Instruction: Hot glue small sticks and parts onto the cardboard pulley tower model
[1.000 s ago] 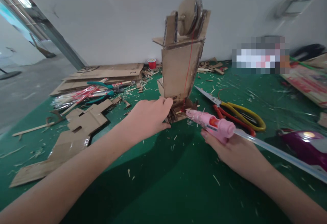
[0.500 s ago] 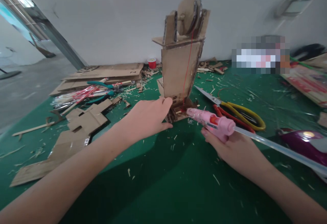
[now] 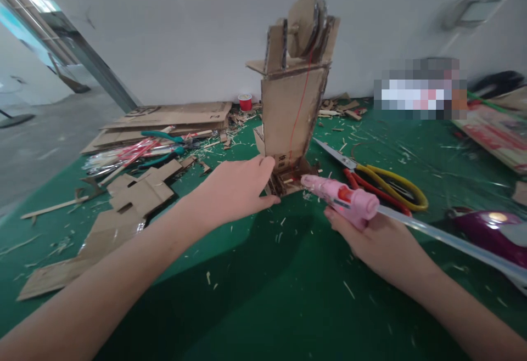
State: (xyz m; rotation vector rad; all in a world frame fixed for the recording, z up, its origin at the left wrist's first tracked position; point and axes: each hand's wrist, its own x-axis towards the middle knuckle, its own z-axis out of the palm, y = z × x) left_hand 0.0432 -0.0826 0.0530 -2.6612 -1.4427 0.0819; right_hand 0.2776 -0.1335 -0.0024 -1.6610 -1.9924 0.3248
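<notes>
A tall cardboard structure [image 3: 290,111] stands upright on the green table, with a round cardboard wheel [image 3: 302,23] at its top. Red thread [image 3: 302,97] runs from the wheel down the front to the base. My left hand [image 3: 236,188] grips the left side of the base [image 3: 288,180] between thumb and fingers. In my right hand [image 3: 370,237] is a pink glue gun [image 3: 343,196], its nozzle at the right part of the base. A long clear glue stick [image 3: 436,233] sticks out of the gun's back end.
Scissors [image 3: 370,177] with red and yellow handles lie right of the structure, near a purple tool [image 3: 481,229]. Leftward are cardboard pieces [image 3: 144,191], teal-handled pliers [image 3: 162,155] and bundled sticks [image 3: 119,155]. A red spool [image 3: 245,103] stands behind, among scraps.
The lower part of the red thread has shifted left across the cardboard front. The structure has moved very slightly, and my left thumb and fingers have shifted a little at its base.
</notes>
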